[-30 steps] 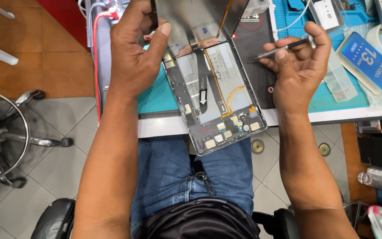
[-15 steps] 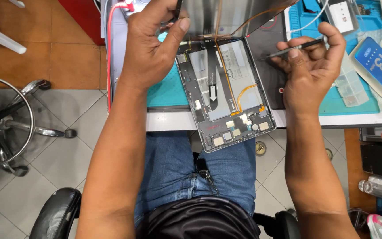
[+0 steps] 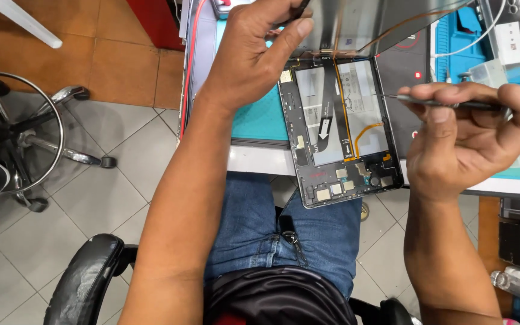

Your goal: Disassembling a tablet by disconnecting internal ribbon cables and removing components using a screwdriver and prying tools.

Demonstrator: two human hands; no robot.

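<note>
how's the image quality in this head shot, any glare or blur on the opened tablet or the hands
Head view: even, soft light; the opened grey tablet body is sharp, parts distinct. Dull sheen on the lifted grey back panel. Left hand and right hand, holding thin metal tweezers, are in focus. Floor tile lines bow at the edges.

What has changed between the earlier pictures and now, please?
The right hand has carried the thin metal tool from beside the opened tablet to its right edge. The left hand stays at the top, holding the lifted panel. The tablet still overhangs the table edge.
</note>
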